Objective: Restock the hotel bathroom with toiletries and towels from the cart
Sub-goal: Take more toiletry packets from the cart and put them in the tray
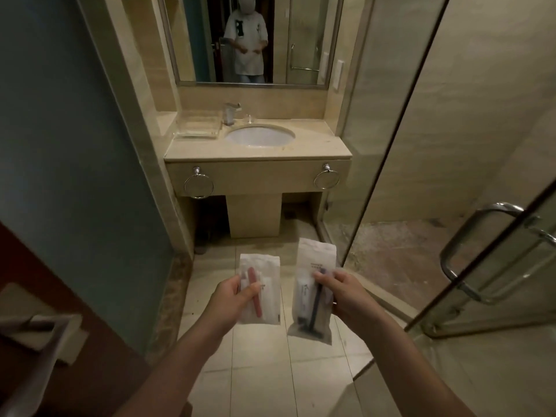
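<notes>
My left hand (233,299) pinches a clear toiletry packet (263,272) with a red toothbrush inside. My right hand (343,293) pinches a second, longer packet (314,257) holding a dark blue toothbrush and a small white tube. Both packets hang upright in front of me above the tiled floor. Ahead stands the beige vanity counter (319,142) with a white oval sink (260,136). A clear tray (198,127) sits on the counter's left side. No towels or cart are in view.
A faucet (231,112) and a glass (249,118) stand behind the sink, under a wall mirror (304,37). Two towel rings (198,185) (326,178) hang on the vanity front. A glass shower door with a metal handle (481,254) stands to the right. A teal wall is on the left.
</notes>
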The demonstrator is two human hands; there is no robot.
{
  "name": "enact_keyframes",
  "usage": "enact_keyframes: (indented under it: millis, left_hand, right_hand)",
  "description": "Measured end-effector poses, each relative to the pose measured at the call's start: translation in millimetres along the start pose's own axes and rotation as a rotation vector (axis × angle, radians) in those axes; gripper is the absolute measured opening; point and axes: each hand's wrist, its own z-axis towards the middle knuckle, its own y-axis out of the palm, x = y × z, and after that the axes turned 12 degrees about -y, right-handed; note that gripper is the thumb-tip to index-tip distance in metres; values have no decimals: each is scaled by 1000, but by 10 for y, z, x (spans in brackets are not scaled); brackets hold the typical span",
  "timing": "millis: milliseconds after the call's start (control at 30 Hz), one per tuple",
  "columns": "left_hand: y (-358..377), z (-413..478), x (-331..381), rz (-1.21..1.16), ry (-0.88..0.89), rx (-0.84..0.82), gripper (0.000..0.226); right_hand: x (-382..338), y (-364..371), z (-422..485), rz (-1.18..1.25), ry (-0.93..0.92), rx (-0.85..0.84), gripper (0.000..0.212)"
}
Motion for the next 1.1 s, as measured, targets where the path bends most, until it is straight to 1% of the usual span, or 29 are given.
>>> enact_keyframes:
  millis: [67,233,400,500,600,700,800,933,1100]
  left_hand:
    - [-41,280,123,4,-10,-24,9]
    - [-64,1026,416,-18,-58,-27,6]
    - [15,1848,733,-49,-112,16,6]
    - [87,2412,1050,-69,-152,75,7]
    - [138,2904,1412,-63,-149,110,7]
    - [95,3322,1730,-106,-140,145,6]
    - [-67,3694,1945,-141,-145,214,11]
    - [-422,4209,2146,-200,-149,285,8]
    - [-968,4901,2359,-245,-163,316,8]
  right_hand:
    - [-42,7,317,11,16,16,23]
    - [-96,-44,1143,45,66,8,24]
    - [-141,-166,2160,54,101,-2,23]
    - [-220,-313,2841,79,124,-5,22]
    - [-352,-445,3484,85,132,-21,21]
    - [-497,-495,4100,82,137,-55,19]
    - [-625,-437,4638,78,123,-107,18]
    - [-799,-230,5332,23,98,-169,18]
    - [-897,190,6187,-2,100,-168,15]
